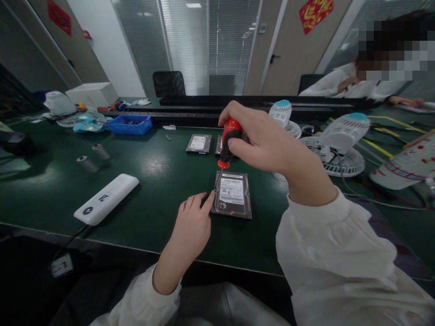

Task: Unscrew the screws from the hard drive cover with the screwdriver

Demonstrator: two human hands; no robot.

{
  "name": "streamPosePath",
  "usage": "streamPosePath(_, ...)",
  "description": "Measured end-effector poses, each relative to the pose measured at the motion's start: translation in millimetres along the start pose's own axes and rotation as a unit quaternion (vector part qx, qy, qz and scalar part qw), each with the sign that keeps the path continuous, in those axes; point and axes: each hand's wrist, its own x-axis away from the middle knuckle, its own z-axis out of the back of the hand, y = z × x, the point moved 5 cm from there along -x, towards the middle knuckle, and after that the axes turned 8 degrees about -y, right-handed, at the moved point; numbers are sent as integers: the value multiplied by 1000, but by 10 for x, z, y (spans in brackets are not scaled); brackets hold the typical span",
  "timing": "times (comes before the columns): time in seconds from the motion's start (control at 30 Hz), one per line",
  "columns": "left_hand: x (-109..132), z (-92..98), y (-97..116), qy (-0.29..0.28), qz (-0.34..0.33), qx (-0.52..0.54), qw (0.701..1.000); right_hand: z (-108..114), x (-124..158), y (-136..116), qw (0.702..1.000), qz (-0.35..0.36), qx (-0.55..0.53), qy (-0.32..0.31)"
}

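Observation:
A hard drive (232, 192) with a white label lies flat on the green table in front of me. My right hand (249, 136) is closed round the red and black handle of a screwdriver (227, 144). The screwdriver's shaft points down to the drive's upper left edge; its tip is too small to make out. My left hand (194, 217) rests at the drive's left side, its index finger stretched out and touching that edge. Farther back lies another hard drive (199, 143), and a third drive (218, 145) is partly hidden behind the screwdriver and my right hand.
A white power bank (106, 199) with a cable lies to the left, near two metal cylinders (94, 158). A blue tray (130, 125) stands farther back. White fans (341, 140) and cables crowd the right side. Across the table sits a person in a white sleeve (326, 83).

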Motion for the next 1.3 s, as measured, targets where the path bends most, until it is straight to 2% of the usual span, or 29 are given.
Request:
streamPosePath(0.27, 1, 0, 4, -3, 3, 3, 1000, -1, -9, 10, 1000, -25, 9, 5)
streamPosePath(0.47, 1, 11, 10, -5, 4, 3, 1000, -11, -8, -20, 1000, -5, -19, 2)
streamPosePath(0.67, -12, 8, 12, -9, 5, 1, 1000, 37, -22, -16, 996, -50, 66, 19)
streamPosePath(0.9, -14, 1, -4, -4, 2, 2, 1000, 21, -11, -71, 999, 25, -39, 9)
streamPosePath(1.13, -12, 7, -12, -3, 4, 1, 1000, 37, -9, -49, 999, -15, 22, 26)
streamPosePath(1.3, -4, 6, -2, -2, 1, 3, 1000, -8, 6, -37, 999, 37, -39, -4)
